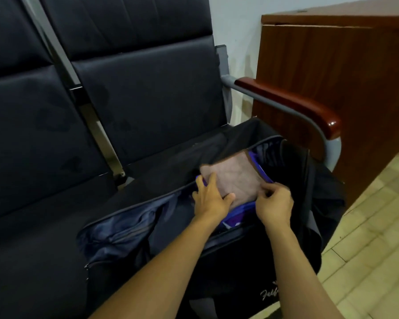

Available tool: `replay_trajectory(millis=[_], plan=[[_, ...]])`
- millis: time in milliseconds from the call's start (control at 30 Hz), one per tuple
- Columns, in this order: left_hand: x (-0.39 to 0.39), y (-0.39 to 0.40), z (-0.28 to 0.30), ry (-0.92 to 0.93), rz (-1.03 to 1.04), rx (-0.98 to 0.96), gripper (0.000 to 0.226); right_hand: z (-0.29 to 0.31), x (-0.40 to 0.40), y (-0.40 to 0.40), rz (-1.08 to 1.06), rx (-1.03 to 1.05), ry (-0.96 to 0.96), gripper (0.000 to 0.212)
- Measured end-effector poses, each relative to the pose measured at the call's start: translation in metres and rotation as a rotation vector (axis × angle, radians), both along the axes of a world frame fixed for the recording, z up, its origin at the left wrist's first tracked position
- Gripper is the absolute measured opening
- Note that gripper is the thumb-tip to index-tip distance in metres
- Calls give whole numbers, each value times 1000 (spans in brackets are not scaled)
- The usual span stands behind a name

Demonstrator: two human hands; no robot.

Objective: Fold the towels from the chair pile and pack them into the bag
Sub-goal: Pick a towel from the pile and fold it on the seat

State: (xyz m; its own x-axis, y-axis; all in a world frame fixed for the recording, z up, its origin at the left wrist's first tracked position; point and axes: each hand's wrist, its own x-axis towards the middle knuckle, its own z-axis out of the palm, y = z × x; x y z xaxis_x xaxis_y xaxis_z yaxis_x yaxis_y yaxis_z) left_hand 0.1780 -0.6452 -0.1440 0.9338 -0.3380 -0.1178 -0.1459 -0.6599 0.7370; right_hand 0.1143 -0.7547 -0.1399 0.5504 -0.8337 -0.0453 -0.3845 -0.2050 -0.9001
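Packing step: folded pinkish-brown towel [235, 178] entering open black zippered bag [237, 256]. Left hand [209, 200] flat, fingers spread; right hand [274, 207] pinching edge. Next, probably: release and press flat.

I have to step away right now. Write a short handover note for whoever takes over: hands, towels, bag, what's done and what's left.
Left hand: lies flat on the folded brown towel, pressing it down.
Right hand: pinch grip on the towel's near edge.
Brown towel sits inside the open black bag, on top of a blue towel already packed.
The bag stands on the seat of the dark chair.
Done: at least two towels are in the bag.
Left: settle the brown towel and let go. No towel pile is in view, so check whether any remain.
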Motion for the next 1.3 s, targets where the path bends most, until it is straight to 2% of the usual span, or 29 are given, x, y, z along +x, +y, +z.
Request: replay_trajectory(millis=[33,67,200,333,400,467,567,600,667,733,800,833,933,1000,1100,1200,1300], plan=[[1,-1,-5,33,36,74,81,-1,0,2,20,-7,35,25],[0,-4,-9,48,73,66,82,-1,-1,3,34,-30,57,26],[-4,-12,-12,121,192,-229,87,1,-3,7,57,-116,125,24],[-11,-16,-12,4,70,-237,83,-1,1,6,-48,-150,132,28],[-17,-23,-9,46,18,-224,81,3,0,6,-96,-171,158,30],[-15,-28,-10,131,43,-112,79,6,-2,10,-42,-179,257,32],[-5,-14,-10,180,-3,282,80,6,-1,23,86,-208,388,43],[-1,-6,-9,189,-40,308,80,6,0,28,107,-239,411,48],[2,10,-10,212,-113,242,75,8,6,41,140,-320,450,48],[5,32,-6,157,-144,153,61,16,12,58,170,-405,403,43],[8,60,2,67,-147,107,27,25,14,81,231,-445,237,36],[7,75,8,56,-136,76,20,29,15,94,280,-437,144,30],[1,123,30,83,-84,27,27,36,12,133,426,-437,-18,13],[-4,159,46,80,-71,52,26,44,13,162,493,-450,-58,13],[-11,218,63,36,-2,97,22,56,19,217,606,-433,-62,17],[-21,280,73,-26,110,95,28,63,21,276,815,-391,-23,24],[-33,342,72,-19,217,121,24,71,18,333,977,-368,12,25]])
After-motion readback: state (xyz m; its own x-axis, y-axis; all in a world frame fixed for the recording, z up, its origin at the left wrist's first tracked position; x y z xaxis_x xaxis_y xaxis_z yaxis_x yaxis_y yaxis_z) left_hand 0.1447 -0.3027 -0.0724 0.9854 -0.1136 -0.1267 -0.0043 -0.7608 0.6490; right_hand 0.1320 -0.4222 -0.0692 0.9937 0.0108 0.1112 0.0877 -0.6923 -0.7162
